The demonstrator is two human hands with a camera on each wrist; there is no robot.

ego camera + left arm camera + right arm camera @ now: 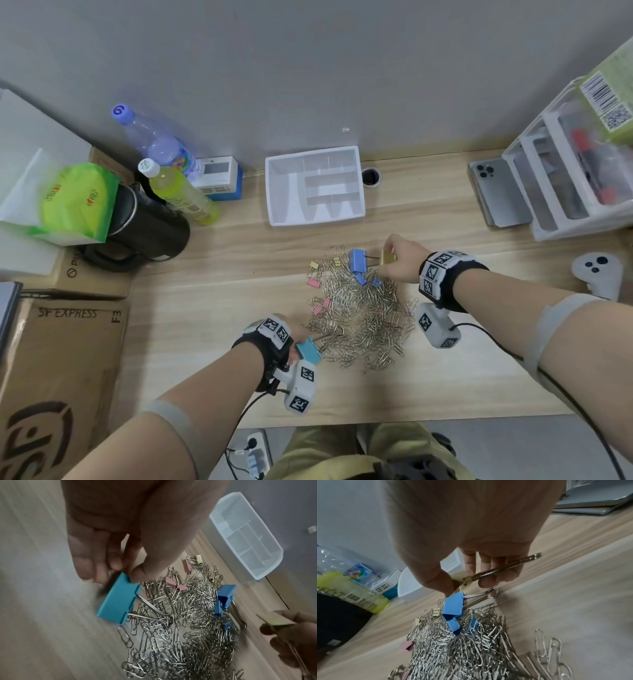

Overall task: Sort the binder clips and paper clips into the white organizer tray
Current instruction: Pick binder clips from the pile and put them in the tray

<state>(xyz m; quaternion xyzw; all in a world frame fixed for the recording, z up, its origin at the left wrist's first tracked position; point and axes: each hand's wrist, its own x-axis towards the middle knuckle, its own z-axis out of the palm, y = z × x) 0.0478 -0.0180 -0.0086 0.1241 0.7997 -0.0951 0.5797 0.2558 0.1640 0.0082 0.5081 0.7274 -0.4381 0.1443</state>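
A heap of silver paper clips [363, 318] [180, 635] [462, 649] lies on the wooden desk, mixed with small pink, yellow and blue binder clips. My left hand [294, 342] [126, 573] pinches a large teal binder clip [309, 350] [118, 600] at the heap's near left edge. My right hand [394, 257] [462, 582] grips a large yellow binder clip [387, 258] [465, 580] [276, 620] at the far right edge, beside a large blue binder clip [358, 261] [453, 606] [226, 595]. The white organizer tray [274, 192] [221, 524] stands by the wall with nothing in its compartments.
Two bottles [181, 192], a black kettle [147, 226] and cardboard boxes [61, 359] crowd the left side. A phone [500, 192], a clear drawer unit [561, 178] and a white controller [599, 274] sit at the right. A cable hole [371, 176] lies behind the tray.
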